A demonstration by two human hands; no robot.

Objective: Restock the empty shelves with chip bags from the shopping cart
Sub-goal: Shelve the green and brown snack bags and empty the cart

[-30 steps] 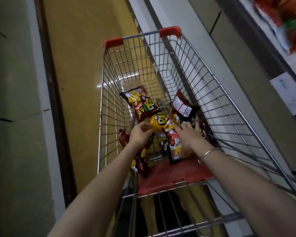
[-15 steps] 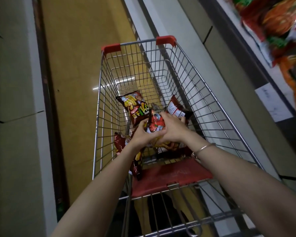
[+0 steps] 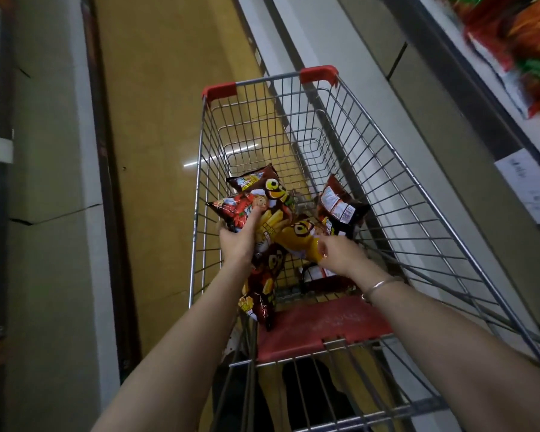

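Observation:
A wire shopping cart with red corner caps stands in the aisle below me. My left hand grips a red chip bag lifted above the cart's near end, with a dark brown bag behind it. My right hand pinches the corner of a yellow chip bag. Another dark bag shows its white label side against the right wall. A brown bag hangs at the cart's near left.
A red child-seat flap closes the cart's near end. Shelving on the right holds blurred red and orange bags and a white price tag. A grey shelf unit lines the left. Yellow floor runs ahead.
Both hands have come apart and risen out of the cart, the left one with the red bag, the right one with the yellow bag. The view tilted slightly toward the shelves.

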